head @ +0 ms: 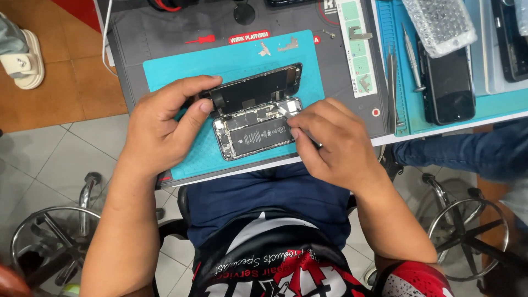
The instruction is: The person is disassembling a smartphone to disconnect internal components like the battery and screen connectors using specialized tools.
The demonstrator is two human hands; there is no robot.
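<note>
Grey and crowded, the worktop (pixel 352 115) carries a teal mat (pixel 192 71), and on this mat the opened phone (pixel 256 132) is laid, near the front edge and just in front of the person. Its screen (pixel 258 88) is swung up and back, and the inside with the black battery (pixel 258 136) and small boards is exposed.

The phone is judged to be light and stiff in its frame, but fragile inside: the screen is thin glass, it is probably joined to the body only by thin flex cables on one side, and the battery should not be pierced or bent. It is best held by the metal frame edges, and the screen by its rim, never by the cables.

The left hand (pixel 165 124) is closed on the left end of the screen, thumb against fingers, so the screen is kept raised. The right hand (pixel 335 146) is pinched together on a thin metal tool (pixel 294 122), whose tip is placed at the upper right corner of the body.

To the right, a second phone (pixel 448 82), a screwdriver (pixel 411 55) and bubble wrap (pixel 440 25) are seen on a blue mat (pixel 401 115).
</note>
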